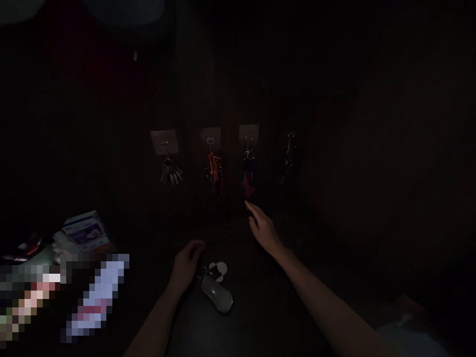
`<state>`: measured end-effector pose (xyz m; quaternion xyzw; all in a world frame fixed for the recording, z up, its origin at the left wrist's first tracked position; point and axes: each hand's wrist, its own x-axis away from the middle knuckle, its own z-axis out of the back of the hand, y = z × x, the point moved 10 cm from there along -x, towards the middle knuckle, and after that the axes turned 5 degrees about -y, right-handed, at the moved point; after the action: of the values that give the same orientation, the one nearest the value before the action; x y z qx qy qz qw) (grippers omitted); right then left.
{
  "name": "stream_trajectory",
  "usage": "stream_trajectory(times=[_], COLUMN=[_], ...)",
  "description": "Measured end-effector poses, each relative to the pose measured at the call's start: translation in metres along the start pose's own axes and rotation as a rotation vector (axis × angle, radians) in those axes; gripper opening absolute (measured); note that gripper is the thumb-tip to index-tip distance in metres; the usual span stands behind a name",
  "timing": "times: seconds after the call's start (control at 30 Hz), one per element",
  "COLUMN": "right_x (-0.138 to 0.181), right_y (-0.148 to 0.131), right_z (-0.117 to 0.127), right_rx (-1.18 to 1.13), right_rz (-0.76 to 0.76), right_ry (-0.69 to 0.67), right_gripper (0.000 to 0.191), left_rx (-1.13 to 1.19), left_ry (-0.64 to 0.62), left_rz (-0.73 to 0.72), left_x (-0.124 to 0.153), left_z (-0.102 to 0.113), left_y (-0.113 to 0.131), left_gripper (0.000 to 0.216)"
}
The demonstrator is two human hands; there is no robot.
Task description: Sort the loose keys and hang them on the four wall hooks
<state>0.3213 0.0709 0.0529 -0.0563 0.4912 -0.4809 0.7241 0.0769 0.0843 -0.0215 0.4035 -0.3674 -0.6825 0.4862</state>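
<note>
My right hand (266, 229) is stretched forward, fingers extended and nothing visible in them. Its fingertips are just below a bunch of keys with blue and pink tags (248, 178) that hangs from a wall hook (249, 137). Lower down, my left hand (187, 263) rests low over the dark surface, its thumb apart from the loosely bent fingers. Close to its right lies a shiny, rounded, elongated fob (216, 294). A white flower-shaped charm (218, 270) and a small dark red piece lie at the fob's upper end.
More hooks hold a plain key bunch (171, 171), a red and orange bunch (213, 171) and a dim set at right (288, 161). A purple and white box (87, 233) stands at left, beside cluttered, partly pixelated items (96, 297). The scene is very dark.
</note>
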Motion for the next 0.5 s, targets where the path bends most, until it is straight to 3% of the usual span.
stream_trajectory(times=[0.2, 0.5], right_x=[0.026, 0.040], right_y=[0.018, 0.002], right_z=[-0.027, -0.068], right_rx=[0.064, 0.142], right_rz=[-0.016, 0.067], right_ry=[-0.161, -0.528], right_gripper=[0.039, 0.027], left_rx=[-0.045, -0.114], left_ry=[-0.026, -0.116], left_rz=[0.001, -0.017], left_x=[-0.001, 0.001], left_z=[-0.003, -0.007], left_y=[-0.005, 0.009], left_gripper=[0.020, 0.022])
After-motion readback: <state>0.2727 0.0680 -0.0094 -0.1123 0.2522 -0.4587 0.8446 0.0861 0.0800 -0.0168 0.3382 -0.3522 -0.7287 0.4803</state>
